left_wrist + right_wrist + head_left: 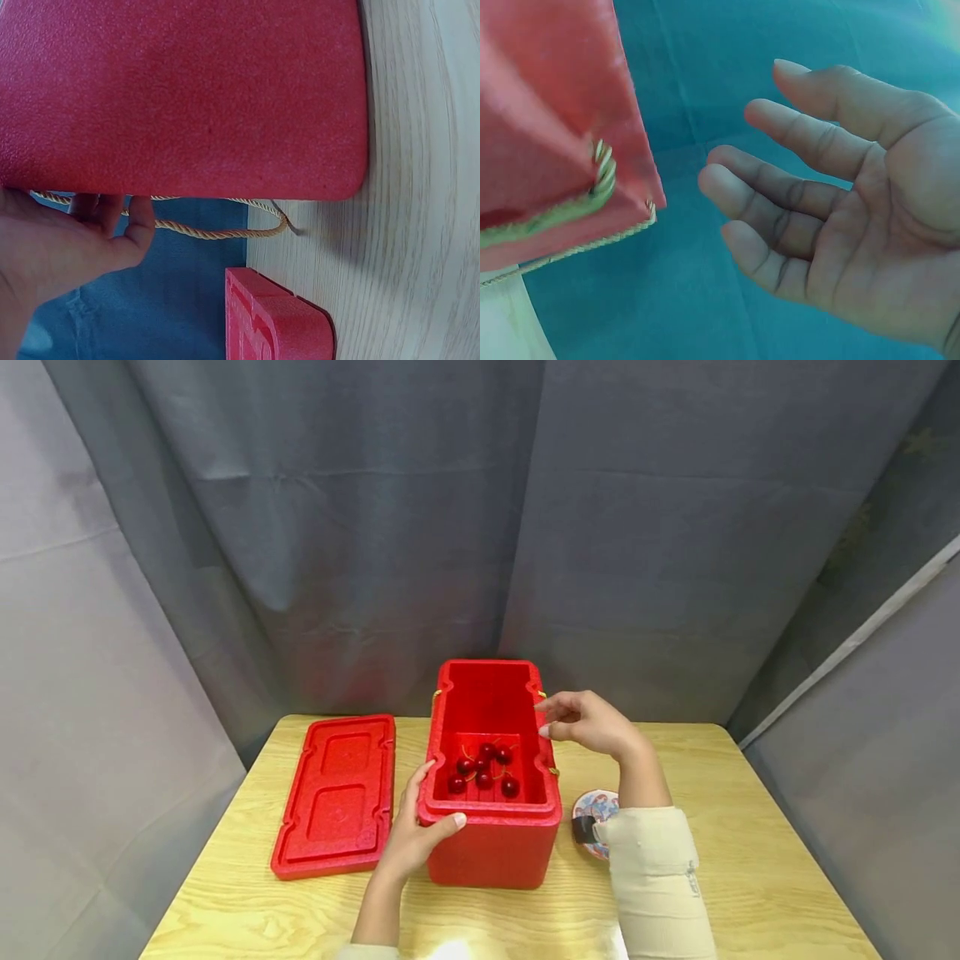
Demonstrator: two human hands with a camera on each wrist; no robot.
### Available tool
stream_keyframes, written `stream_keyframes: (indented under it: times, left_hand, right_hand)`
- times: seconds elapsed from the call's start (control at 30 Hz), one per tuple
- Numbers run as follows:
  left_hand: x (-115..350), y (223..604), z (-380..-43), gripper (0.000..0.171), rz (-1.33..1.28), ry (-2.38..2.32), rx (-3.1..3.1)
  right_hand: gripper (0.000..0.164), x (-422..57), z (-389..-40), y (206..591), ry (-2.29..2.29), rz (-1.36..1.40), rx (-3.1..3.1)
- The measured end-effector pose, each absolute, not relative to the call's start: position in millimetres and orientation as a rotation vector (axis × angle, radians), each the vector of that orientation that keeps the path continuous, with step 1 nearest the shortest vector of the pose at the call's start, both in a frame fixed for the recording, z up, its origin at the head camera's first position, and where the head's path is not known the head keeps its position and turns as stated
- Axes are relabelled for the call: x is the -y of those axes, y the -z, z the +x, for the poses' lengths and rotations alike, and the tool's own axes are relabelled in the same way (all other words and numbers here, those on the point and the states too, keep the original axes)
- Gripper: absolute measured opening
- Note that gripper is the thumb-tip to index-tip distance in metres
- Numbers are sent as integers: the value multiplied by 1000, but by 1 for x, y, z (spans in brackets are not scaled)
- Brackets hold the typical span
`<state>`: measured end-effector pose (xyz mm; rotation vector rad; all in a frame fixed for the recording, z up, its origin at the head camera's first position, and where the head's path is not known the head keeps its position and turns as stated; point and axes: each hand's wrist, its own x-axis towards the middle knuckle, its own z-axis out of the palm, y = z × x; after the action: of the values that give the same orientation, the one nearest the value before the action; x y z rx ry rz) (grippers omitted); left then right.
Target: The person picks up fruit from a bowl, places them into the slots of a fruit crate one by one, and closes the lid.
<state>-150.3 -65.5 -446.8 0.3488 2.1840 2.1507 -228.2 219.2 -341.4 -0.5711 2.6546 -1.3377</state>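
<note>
A red foam box (487, 852) stands uncovered on the table, with several dark red cherries (483, 764) on its floor. My left hand (408, 843) holds the box's near left corner, thumb on the front and fingers along the left side. In the left wrist view, bent fingers (139, 229) lie against the box wall beside a loop of twisted gold rope (210, 232). At the right rim hovers my right hand (592, 722), its fingers loosely bent. The right wrist view shows that palm with nothing in it, apart from the box and its rope (604, 176).
The red foam lid (337, 793) lies on the wooden table (750, 860) left of the box. Right of the box, a round patterned object (600, 802) with a black part is half covered by the right sleeve. Grey curtains (397, 527) hang behind the table.
</note>
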Motion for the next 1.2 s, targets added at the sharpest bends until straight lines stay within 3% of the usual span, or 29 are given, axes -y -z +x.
stream_keyframes:
  times: [0.83,1.2]
  left_hand:
    - [65,448,-150,85,325,-2141,-2193]
    - [68,481,-166,82,348,-2135,-2234]
  right_hand:
    - [39,-269,-175,414,1627,-275,-2615]
    - [37,-275,-159,455,1718,-15,-2635]
